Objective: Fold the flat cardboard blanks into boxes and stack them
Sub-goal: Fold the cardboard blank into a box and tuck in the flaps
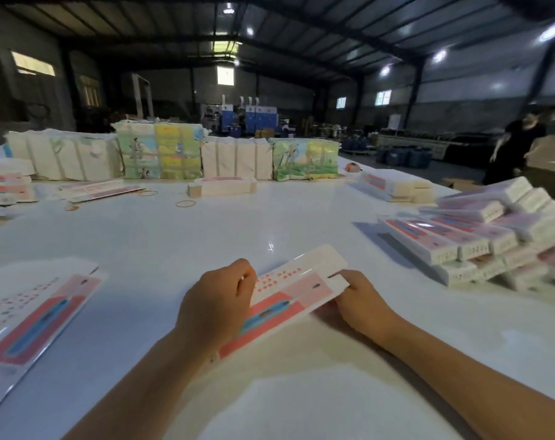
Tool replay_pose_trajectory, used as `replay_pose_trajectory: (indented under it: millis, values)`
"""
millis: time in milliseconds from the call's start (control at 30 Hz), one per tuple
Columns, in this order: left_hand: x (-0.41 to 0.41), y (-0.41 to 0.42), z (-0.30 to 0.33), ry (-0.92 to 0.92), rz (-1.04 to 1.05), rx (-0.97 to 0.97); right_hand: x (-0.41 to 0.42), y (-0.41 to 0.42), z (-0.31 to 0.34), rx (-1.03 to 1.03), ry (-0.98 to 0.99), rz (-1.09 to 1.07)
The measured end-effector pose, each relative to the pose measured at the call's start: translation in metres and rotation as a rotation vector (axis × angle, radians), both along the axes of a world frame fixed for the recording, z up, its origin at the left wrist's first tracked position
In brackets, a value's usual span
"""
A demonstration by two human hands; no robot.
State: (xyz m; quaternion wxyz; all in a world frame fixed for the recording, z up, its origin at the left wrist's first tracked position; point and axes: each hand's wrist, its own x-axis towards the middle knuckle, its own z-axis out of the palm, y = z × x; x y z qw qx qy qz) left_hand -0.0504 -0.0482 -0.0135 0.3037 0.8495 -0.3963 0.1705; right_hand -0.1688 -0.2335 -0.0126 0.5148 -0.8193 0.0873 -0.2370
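Note:
A flat cardboard blank [296, 287], white with pink, red and blue print, lies slanted in the middle of the white table [180, 236]. My left hand [217, 304] grips its left part with fingers curled over the near edge. My right hand [360, 301] pinches its right end. A pile of flat blanks [31, 315] lies at the near left. Folded boxes [479, 239] are stacked in a heap at the right.
Bundled packs of printed card [161, 154] line the table's far side. Single folded boxes [222, 187] and more blanks [101, 188] lie beyond, with rubber bands [185, 203] among them. A person in dark clothes [511, 150] stands at the far right.

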Motion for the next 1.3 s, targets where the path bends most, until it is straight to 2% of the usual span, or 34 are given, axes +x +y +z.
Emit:
replay_pose_trajectory:
  millis: [67, 100, 133, 267, 367, 433, 533, 600, 733, 867, 933, 1067, 1167, 1300]
  values:
    - [0.001, 0.002, 0.001, -0.018, -0.009, 0.004, 0.000, -0.005, 0.009, 0.563, -0.045, -0.002]
    - [0.000, 0.003, 0.002, -0.027, -0.014, 0.013, -0.001, -0.006, 0.012, 0.755, -0.054, 0.039]
    - [-0.001, 0.003, 0.003, -0.030, -0.017, 0.026, -0.002, -0.005, 0.015, 0.841, -0.054, 0.076]
    - [-0.009, 0.001, 0.011, -0.089, -0.007, 0.043, -0.003, 0.001, 0.013, 0.638, -0.006, 0.099]
    - [-0.022, -0.006, 0.010, -0.181, -0.024, 0.301, -0.005, 0.001, 0.011, 0.585, -0.038, 0.062]
    - [-0.025, -0.012, 0.007, -0.216, 0.005, 0.375, -0.006, -0.001, 0.012, 0.620, -0.045, 0.106]
    - [-0.022, -0.012, 0.009, -0.256, 0.004, 0.261, -0.012, 0.001, 0.017, 0.811, -0.005, 0.276]
    - [-0.020, -0.009, 0.011, -0.291, -0.037, 0.213, -0.014, 0.002, 0.020, 0.843, 0.034, 0.319]
    - [-0.021, -0.001, 0.014, -0.413, -0.111, 0.193, -0.016, 0.001, 0.022, 0.668, 0.123, 0.276]
    - [-0.023, -0.001, 0.022, -0.424, -0.156, 0.237, -0.017, 0.006, 0.020, 0.500, 0.167, 0.290]
    - [-0.025, 0.001, 0.027, -0.393, -0.154, 0.210, -0.016, 0.008, 0.019, 0.473, 0.161, 0.255]
    - [-0.025, 0.002, 0.027, -0.242, -0.093, 0.305, -0.014, 0.009, 0.021, 0.490, 0.185, 0.158]
    - [-0.023, 0.002, 0.024, -0.122, -0.128, 0.343, -0.015, 0.006, 0.024, 0.489, 0.181, 0.083]
    - [-0.023, 0.005, 0.026, 0.020, -0.063, 0.237, -0.013, 0.006, 0.026, 0.636, 0.046, -0.027]
